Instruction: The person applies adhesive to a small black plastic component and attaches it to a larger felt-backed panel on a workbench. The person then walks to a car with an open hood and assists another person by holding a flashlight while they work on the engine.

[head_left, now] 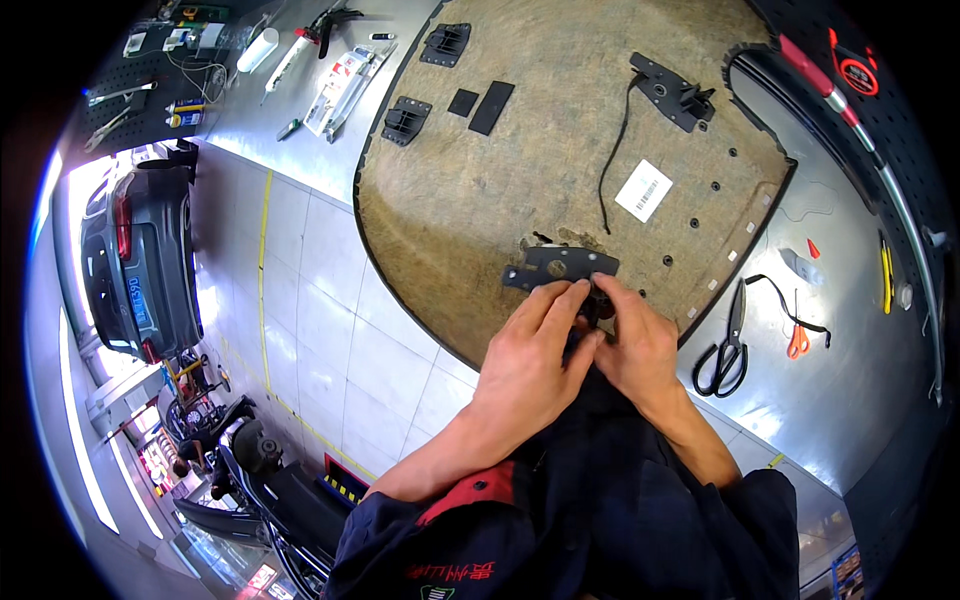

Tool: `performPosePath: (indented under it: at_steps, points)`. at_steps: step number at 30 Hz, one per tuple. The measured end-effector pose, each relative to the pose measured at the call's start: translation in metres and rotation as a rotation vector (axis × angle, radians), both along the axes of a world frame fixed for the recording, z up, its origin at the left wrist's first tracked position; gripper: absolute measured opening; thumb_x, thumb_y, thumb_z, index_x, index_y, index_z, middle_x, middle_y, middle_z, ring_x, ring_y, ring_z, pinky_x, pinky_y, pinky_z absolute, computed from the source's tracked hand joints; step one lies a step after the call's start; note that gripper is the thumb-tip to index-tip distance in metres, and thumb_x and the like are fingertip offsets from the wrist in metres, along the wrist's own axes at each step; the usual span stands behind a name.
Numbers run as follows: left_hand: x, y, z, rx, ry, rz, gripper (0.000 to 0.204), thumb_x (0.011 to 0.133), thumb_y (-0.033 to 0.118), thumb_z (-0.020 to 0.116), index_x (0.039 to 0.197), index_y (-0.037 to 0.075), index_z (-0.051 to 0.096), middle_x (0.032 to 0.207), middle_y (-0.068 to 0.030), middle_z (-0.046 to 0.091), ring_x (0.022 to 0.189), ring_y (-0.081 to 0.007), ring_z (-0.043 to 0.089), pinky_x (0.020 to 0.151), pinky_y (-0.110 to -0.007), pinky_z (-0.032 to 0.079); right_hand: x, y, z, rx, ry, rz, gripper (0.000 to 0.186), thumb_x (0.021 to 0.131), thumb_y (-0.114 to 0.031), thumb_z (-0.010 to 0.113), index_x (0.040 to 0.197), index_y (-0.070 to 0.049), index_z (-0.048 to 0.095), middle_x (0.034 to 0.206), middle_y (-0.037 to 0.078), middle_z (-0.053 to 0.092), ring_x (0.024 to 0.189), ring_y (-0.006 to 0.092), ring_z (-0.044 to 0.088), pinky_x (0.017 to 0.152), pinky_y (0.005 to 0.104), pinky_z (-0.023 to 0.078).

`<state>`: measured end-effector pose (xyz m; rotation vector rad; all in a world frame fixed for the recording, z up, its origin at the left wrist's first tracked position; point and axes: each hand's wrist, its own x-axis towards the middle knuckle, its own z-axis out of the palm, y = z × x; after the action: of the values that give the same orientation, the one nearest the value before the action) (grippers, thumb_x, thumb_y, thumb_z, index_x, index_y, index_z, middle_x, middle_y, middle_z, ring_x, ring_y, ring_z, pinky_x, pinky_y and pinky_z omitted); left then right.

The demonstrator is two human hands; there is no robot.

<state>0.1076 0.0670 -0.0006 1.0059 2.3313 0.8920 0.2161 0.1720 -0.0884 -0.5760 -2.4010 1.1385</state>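
Note:
Both hands are close together at the near edge of a large brown, fibrous panel (545, 165) with a black rim. My left hand (528, 350) is closed, its fingers pinching the near edge of a flat black bracket (588, 263) with holes in it. From the other side, my right hand (640, 340) grips the same bracket near its right end. A dark part under the fingers is mostly hidden. Beyond the bracket, a patch of the panel's surface looks torn. Farther right lies a similar black bracket (660, 92) with a dark strap trailing from it.
On the panel lie two ribbed black clips (446, 44) (406, 120), black pads (491, 108) and a white label (642, 191). Large scissors (728, 345), small orange scissors (797, 342) and a yellow cutter (886, 273) rest at right. A caulking gun (305, 45) sits at back left.

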Motion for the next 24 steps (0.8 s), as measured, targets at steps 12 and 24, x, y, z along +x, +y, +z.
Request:
performPosePath:
  at_steps: [12, 24]
  points:
    - [-0.156, -0.026, -0.017, -0.585, 0.063, -0.156, 0.026, 0.087, 0.03, 0.075, 0.089, 0.005, 0.077, 0.081, -0.0151, 0.074, 0.082, -0.0351, 0.072, 0.074, -0.045, 0.055, 0.0, -0.01, -0.042, -0.25, -0.351, -0.124, 0.053, 0.08, -0.023, 0.091, 0.117, -0.001, 0.06, 0.072, 0.007, 0.066, 0.059, 0.0192, 0.065, 0.056, 0.0329, 0.054]
    - [-0.166, 0.005, -0.067, -0.626, 0.038, -0.526, 0.035, 0.088, 0.039, 0.075, 0.086, 0.005, 0.079, 0.079, -0.0174, 0.073, 0.084, -0.0383, 0.072, 0.08, -0.048, 0.055, -0.018, -0.007, -0.038, -0.204, -0.393, -0.099, 0.049, 0.082, -0.018, 0.088, 0.118, -0.001, 0.06, 0.07, 0.008, 0.067, 0.059, 0.0218, 0.067, 0.055, 0.0346, 0.054]
